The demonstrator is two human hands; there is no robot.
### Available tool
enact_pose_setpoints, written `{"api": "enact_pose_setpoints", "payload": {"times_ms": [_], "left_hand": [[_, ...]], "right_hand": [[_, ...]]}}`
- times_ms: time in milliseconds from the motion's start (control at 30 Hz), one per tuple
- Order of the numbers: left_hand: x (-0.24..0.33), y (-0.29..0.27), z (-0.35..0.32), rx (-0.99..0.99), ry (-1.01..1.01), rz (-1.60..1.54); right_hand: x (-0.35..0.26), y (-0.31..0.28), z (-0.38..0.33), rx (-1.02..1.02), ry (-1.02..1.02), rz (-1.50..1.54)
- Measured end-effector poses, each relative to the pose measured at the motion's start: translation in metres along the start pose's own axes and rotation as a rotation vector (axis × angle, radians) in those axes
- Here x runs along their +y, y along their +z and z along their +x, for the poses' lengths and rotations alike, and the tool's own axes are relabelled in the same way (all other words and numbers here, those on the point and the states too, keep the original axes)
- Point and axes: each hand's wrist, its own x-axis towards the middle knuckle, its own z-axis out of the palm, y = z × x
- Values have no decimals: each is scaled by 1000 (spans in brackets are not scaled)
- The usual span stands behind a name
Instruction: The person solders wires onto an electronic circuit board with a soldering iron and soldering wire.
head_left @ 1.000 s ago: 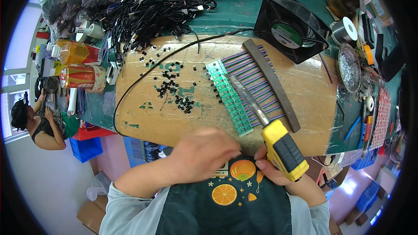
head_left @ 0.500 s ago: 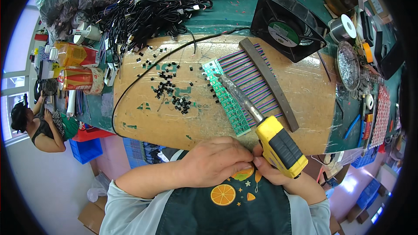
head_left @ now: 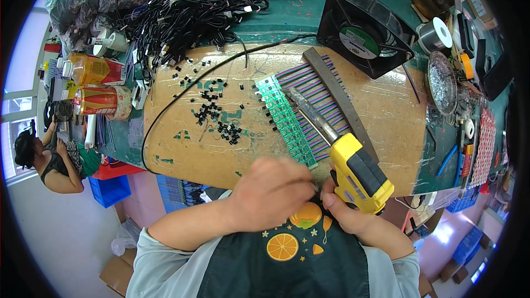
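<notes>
A yellow and black soldering gun [head_left: 359,174] is held in my right hand [head_left: 345,212], whose fingers are partly hidden behind its body. Its long dark tip points up and left over ribbon wires [head_left: 309,91], close to a green circuit board strip [head_left: 284,121]. My left hand [head_left: 276,190] is curled in front of my apron, close to the right thumb. Motion smears its fingers, and I cannot make out whether they hold anything. Small black components [head_left: 210,111] lie scattered on the brown work board [head_left: 254,154]. Others line the circuit strip's left edge.
A dark bar [head_left: 345,102] lies across the ribbon wires. Behind it stands a black fan [head_left: 364,33], with a solder spool [head_left: 434,35] to its right. A black cable [head_left: 182,91] curves over the board. Bundled cables [head_left: 193,16] are heaped at back left, and another person [head_left: 55,160] sits far left.
The soldering gun has shifted right, its tip moving off the circuit strip's upper end to over the wires. My left hand has moved a little up and left, away from the right thumb.
</notes>
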Motion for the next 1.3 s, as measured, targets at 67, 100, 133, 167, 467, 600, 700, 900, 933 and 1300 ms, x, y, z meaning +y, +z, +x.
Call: {"api": "enact_pose_setpoints", "payload": {"times_ms": [67, 100, 133, 167, 467, 600, 700, 900, 933, 1300], "left_hand": [[-14, -4, 1, 72, -39, 119], [-22, -4, 1, 143, -77, 239], [-30, -5, 1, 143, -79, 239], [-37, -5, 0, 167, -129, 307], [-47, -2, 1, 207, -184, 423], [-47, 1, 1, 217, -180, 429], [-47, 1, 1, 221, -175, 428], [-48, 0, 1, 222, -170, 429], [-48, 0, 1, 221, -171, 430], [-49, 1, 1, 222, -162, 420]], "right_hand": [[-10, -7, 0, -87, 150, -54], [-16, -6, -1, -79, 191, -32], [-14, -7, -2, -79, 192, -31], [-11, -9, -4, -71, 137, -2], [15, -37, -33, -140, 97, -362], [21, -40, -40, -90, 48, -352], [23, -41, -42, -157, 65, -467], [17, -35, -41, -41, 42, -419], [15, -34, -40, -34, 64, -421], [20, -35, -41, -40, 117, -469]]}}
